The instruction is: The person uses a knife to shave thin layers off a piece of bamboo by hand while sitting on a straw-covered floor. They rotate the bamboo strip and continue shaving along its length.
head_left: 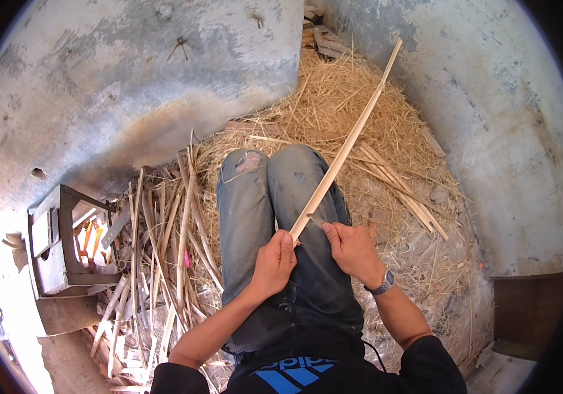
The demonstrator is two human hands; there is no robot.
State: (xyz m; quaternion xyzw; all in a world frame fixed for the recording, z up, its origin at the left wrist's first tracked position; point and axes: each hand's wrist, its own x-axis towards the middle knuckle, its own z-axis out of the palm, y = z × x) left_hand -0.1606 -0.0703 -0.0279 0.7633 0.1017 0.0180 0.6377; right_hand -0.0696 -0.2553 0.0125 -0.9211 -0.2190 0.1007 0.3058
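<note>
A long pale split bamboo strip point(346, 146) runs from my lap up toward the far right. My left hand point(273, 265) is closed around its near end, above my knees. My right hand point(353, 248) is closed on a knife, whose short grey blade point(318, 218) sticks out toward the strip and meets its edge just above my left hand. The knife's handle is hidden in my fingers. A dark watch point(382, 283) is on my right wrist. My legs in worn jeans point(250, 197) lie under both hands.
Several long sticks point(186, 236) lie in a pile to my left, beside a dark metal box frame point(64, 253). Thin split strips point(399, 187) rest on straw point(334, 92) to the right. Weathered grey walls point(183, 72) stand ahead and on the right.
</note>
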